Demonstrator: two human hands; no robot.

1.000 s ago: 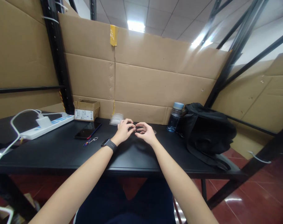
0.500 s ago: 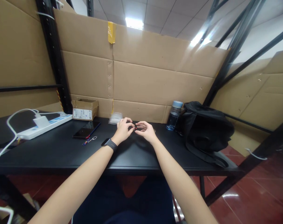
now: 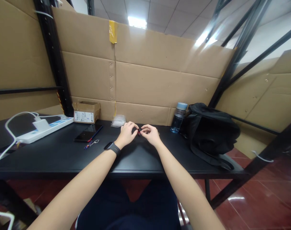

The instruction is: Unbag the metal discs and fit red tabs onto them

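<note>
My left hand [image 3: 128,133], with a dark watch on its wrist, is closed in a pinch on a small dark-and-red object [image 3: 139,132] over the middle of the table. Meeting it from the other side is my right hand [image 3: 150,134], its thumb and fingertips pinched at the same piece. The object is too small and too covered by fingers to name. Just behind my left hand lies a clear plastic bag [image 3: 118,120]. A keychain [image 3: 91,144] with a colourful strap rests on the table to the left.
On the black table [image 3: 138,163] lie a phone [image 3: 89,133], a white power strip [image 3: 49,129] and an opened cardboard box [image 3: 86,111]. To the right stand a water bottle [image 3: 178,118] and a black bag [image 3: 212,131]. A cardboard wall [image 3: 145,83] closes off the back.
The fingers have shifted around the small object, and my right thumb and fingertips have come closer together. Both hands stay in about the same place. The view has moved slightly.
</note>
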